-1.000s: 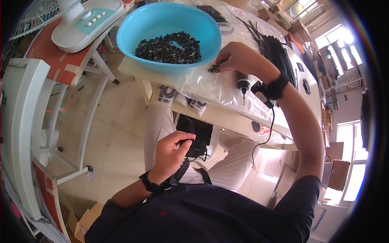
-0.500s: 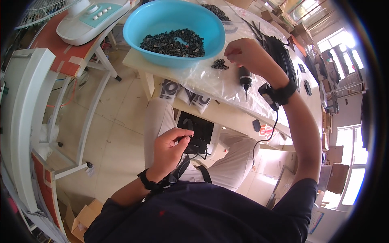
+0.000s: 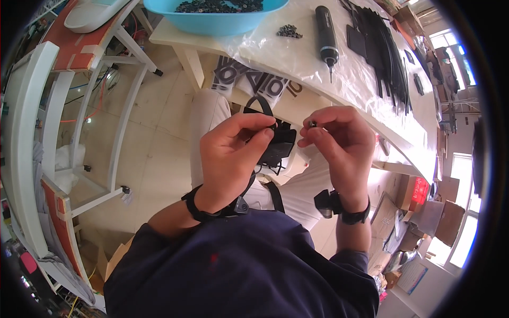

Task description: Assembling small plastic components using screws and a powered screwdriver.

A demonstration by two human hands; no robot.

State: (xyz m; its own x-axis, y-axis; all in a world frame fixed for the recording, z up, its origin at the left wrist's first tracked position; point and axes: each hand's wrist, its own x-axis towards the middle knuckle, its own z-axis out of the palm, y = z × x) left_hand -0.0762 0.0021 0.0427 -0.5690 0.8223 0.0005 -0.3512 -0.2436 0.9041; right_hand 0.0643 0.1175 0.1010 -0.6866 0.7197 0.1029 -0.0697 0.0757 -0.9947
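My left hand (image 3: 233, 151) is raised over my lap, its thumb and forefinger pinched on a black strap (image 3: 260, 100) that loops up behind the fingers. Facing it, a short gap away, my right hand (image 3: 347, 146) pinches a small dark fastener (image 3: 313, 124) between thumb and fingertips. Its exact kind is too small to tell. A little pile of similar dark pieces (image 3: 289, 32) lies on the plastic-covered table (image 3: 254, 50) ahead. Beside the pile rests a black electric screwdriver (image 3: 326, 37), its bit toward me.
A blue basin (image 3: 222, 24) of small dark parts stands at the table's far left. Long black straps (image 3: 379, 58) lie in a bundle to the right. Below the table edge hang printed plastic bags (image 3: 249, 79). A white-legged stand (image 3: 124, 106) is at my left.
My right hand has come back from the small pile, down toward my left hand, with a fastener in its fingertips. My left hand has risen slightly, and the view has tilted down.
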